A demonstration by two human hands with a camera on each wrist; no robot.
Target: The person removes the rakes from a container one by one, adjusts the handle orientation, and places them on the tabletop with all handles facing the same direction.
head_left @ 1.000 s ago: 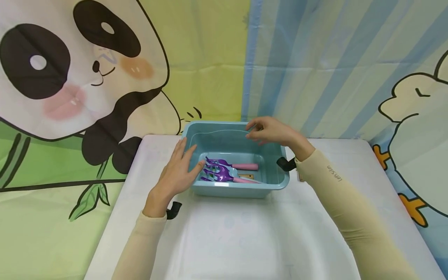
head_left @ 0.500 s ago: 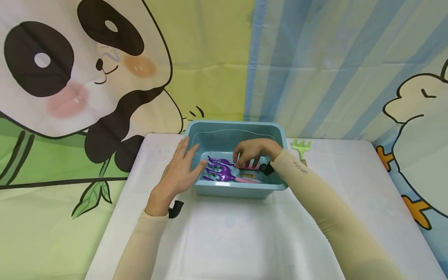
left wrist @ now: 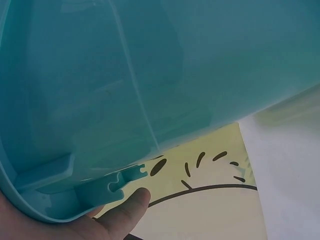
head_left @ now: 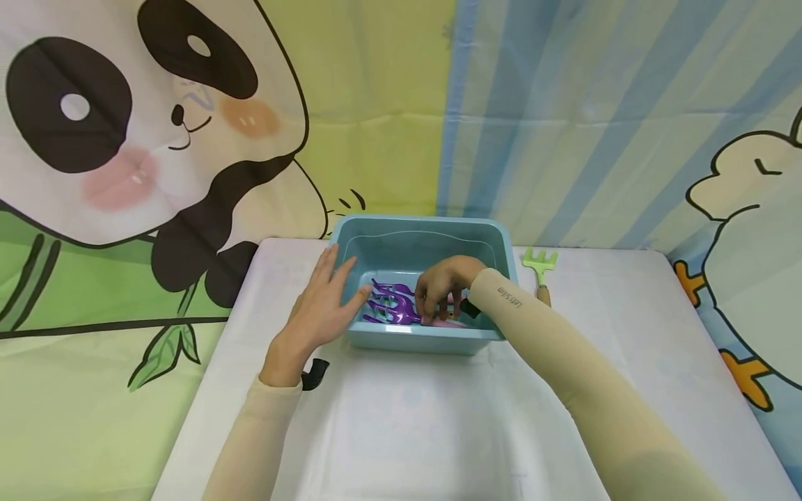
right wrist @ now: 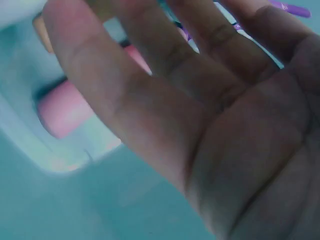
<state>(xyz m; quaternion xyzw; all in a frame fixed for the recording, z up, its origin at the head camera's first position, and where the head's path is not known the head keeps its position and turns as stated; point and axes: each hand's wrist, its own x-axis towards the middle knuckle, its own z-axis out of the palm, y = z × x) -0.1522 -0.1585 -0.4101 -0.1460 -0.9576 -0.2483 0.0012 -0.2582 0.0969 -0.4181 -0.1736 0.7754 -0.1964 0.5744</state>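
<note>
A light blue plastic basin [head_left: 416, 342] holds several small garden tools, among them two purple hand rakes with pink handles. My right hand [head_left: 443, 284] reaches down inside, its fingers bent loosely over the handles. The nearer purple rake [head_left: 404, 313] points its tines left; the farther purple rake [head_left: 396, 287] lies behind it. In the right wrist view a pink handle [right wrist: 65, 110] and a wooden handle end [right wrist: 42, 34] show beside my fingers, which are apart. My left hand [head_left: 318, 305] rests at the basin's left rim with fingers spread and fairly straight.
A green toy rake [head_left: 541, 263] with a wooden handle lies on the white table [head_left: 413, 431] right of the basin. Printed cloth with a panda [head_left: 194, 181] hangs close behind the table.
My right hand has moved from above the basin's right back rim down among the tools, then nearer the front. The green rake has come into view. My left hand stays at the rim.
</note>
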